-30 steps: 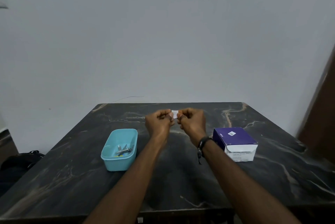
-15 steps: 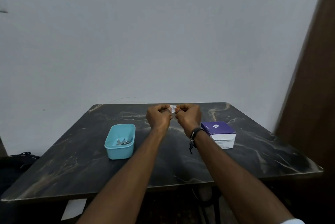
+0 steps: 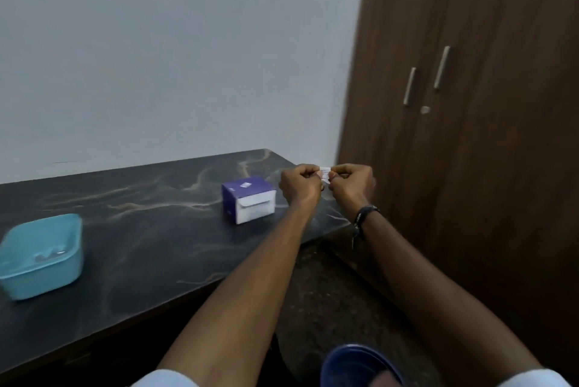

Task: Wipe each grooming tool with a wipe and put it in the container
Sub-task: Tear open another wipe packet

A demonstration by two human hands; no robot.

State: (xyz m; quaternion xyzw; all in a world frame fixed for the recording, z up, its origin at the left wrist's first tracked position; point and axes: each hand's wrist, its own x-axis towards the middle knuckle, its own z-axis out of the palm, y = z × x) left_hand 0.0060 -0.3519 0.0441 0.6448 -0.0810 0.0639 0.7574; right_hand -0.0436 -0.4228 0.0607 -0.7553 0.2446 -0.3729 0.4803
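1. A dark marbled table (image 3: pixel 141 223) fills the left and centre of the frame. A purple and white box (image 3: pixel 249 198) stands near its right end. A brown wardrobe (image 3: pixel 470 104) with two handles takes the right side. Nothing stands between the hands and the box.
2. The left hand (image 3: pixel 299 184) and the right hand (image 3: pixel 352 183) are raised at centre right of the frame, knuckles up and fingers curled. Both pinch a small white wipe packet (image 3: pixel 326 173) between them, one on each side of it.
3. The teal container (image 3: pixel 42 256) sits at the lower left of the frame, well apart from the hands, cut by the left edge.
4. Something metallic lies inside the container, too blurred to name. A blue object (image 3: pixel 360 364) at the bottom edge is also unclear.
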